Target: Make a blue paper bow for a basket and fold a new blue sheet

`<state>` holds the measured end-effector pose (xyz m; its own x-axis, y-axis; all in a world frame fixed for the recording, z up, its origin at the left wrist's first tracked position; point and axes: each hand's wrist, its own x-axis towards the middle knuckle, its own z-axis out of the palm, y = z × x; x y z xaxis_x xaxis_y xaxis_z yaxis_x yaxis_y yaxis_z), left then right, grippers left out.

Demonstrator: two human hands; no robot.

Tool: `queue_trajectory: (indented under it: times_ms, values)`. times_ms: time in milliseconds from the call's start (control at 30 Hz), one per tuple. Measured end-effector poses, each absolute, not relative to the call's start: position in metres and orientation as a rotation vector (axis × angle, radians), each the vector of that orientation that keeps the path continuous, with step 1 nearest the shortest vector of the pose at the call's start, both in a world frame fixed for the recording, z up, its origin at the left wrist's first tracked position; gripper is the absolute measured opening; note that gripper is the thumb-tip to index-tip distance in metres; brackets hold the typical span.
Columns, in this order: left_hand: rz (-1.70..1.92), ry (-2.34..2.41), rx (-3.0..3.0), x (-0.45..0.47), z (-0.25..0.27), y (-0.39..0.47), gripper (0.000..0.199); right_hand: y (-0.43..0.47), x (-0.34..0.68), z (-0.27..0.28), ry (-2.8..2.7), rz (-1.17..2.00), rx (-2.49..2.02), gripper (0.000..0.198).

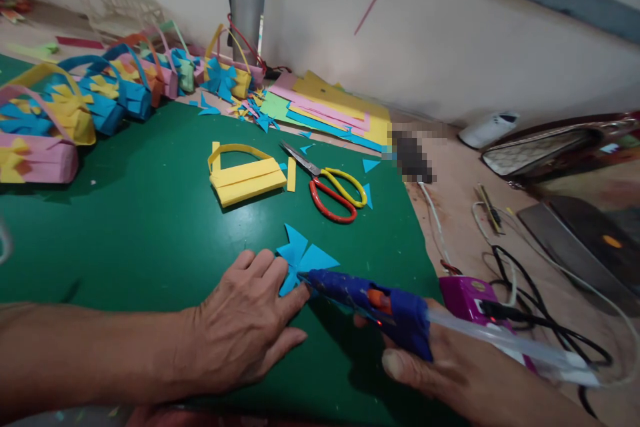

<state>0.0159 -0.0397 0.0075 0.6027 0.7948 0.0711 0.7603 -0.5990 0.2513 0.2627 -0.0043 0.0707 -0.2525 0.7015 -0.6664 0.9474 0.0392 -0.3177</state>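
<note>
My right hand point(425, 360) is closed around a blue glue gun point(345, 287) with a clear glue stick point(500, 333) sticking out of its back. The gun's nozzle is at the middle of a blue paper flower point(317, 260) with pointed petals, which lies on the green table mat point(150, 233). My left hand point(250, 320) holds the flower down on the mat, its fingers bent and partly covering it. Beyond the flower lie a yellow paper basket point(250, 183) with a strip handle and scissors point(333, 193) with red and yellow handles, blades apart.
Finished paper baskets point(135, 97) in several colours stand at the back left. Coloured paper sheets point(330, 107) and scraps lie along the wall by a bottle point(247, 7). On the right are a purple box point(465, 297) with cables and a white cylinder point(487, 130).
</note>
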Motion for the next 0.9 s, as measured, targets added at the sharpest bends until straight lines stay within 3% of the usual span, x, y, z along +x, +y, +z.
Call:
queue_trajectory:
  times_ms: [900]
  values:
    - [0.269, 1.277, 2.652, 0.015, 0.0075, -0.0382, 0.037, -0.0051, 0.2602, 0.0752, 2.012, -1.179, 1.709, 0.061]
